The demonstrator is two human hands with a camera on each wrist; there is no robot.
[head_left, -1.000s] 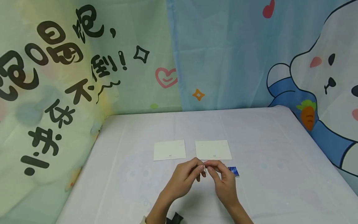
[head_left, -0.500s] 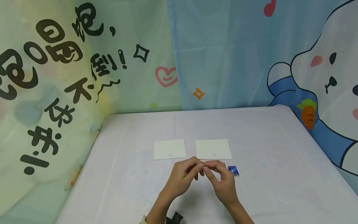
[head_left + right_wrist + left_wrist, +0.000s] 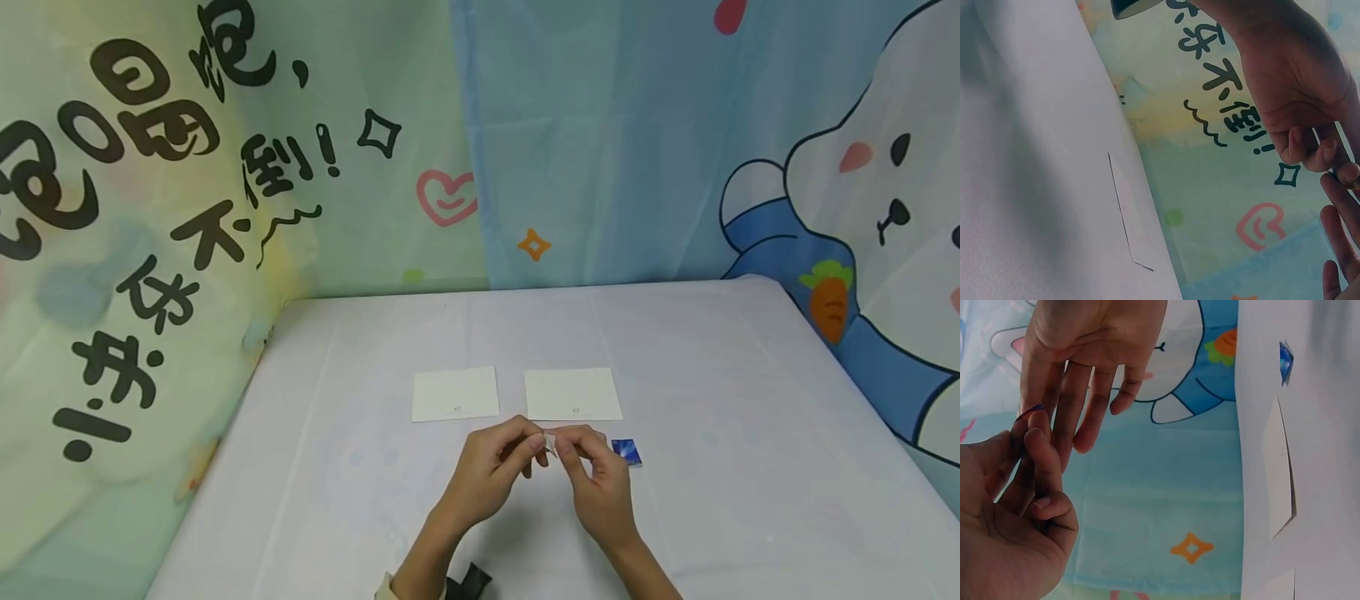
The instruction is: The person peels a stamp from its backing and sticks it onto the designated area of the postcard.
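Observation:
Between my two hands is a small thin piece (image 3: pixel 551 442), whitish in the head view and with a dark blue edge in the left wrist view. My left hand (image 3: pixel 491 471) pinches it between thumb and forefinger. From the other side my right hand (image 3: pixel 603 487) pinches it too, fingertips close to the left ones. Fingers cover most of the piece. Beyond the hands, a left white card (image 3: pixel 455 395) and a right white card (image 3: pixel 573 395) lie side by side, each with a tiny mark near its front edge. A small blue square (image 3: pixel 627 452) lies just right of my right hand.
A white cloth covers the table (image 3: pixel 360 517). Printed curtains (image 3: pixel 585 150) stand along its back and left side. A black strap-like thing (image 3: pixel 471 582) shows under the left forearm at the front edge.
The fingertips have parted slightly, and more of the whitish piece shows between them. The head view has tilted a little; cards and blue square stay in place.

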